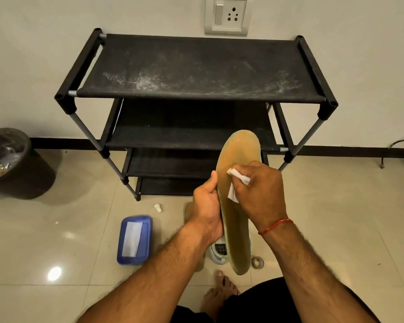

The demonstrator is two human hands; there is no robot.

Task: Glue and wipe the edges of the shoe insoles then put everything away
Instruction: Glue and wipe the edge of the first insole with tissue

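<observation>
A tan shoe insole (239, 150) is held upright in front of me, toe end up. My left hand (207, 206) grips its left edge at the middle. My right hand (259, 190) pinches a small white wipe (232, 193) and presses it against the insole's face. A second insole (188, 213) lies on the floor, mostly hidden behind my left hand. A small white cap (157, 207) stands on the tiles. A white shoe (218, 251) sits below the held insole.
A black four-tier shoe rack (196, 68) stands against the wall ahead. A dark waste bin (14, 164) with rubbish is at the left. A blue wipes pack (134, 240) lies on the floor. A tape roll (257, 262) lies at the right of the shoe. My bare foot (219, 292) is below.
</observation>
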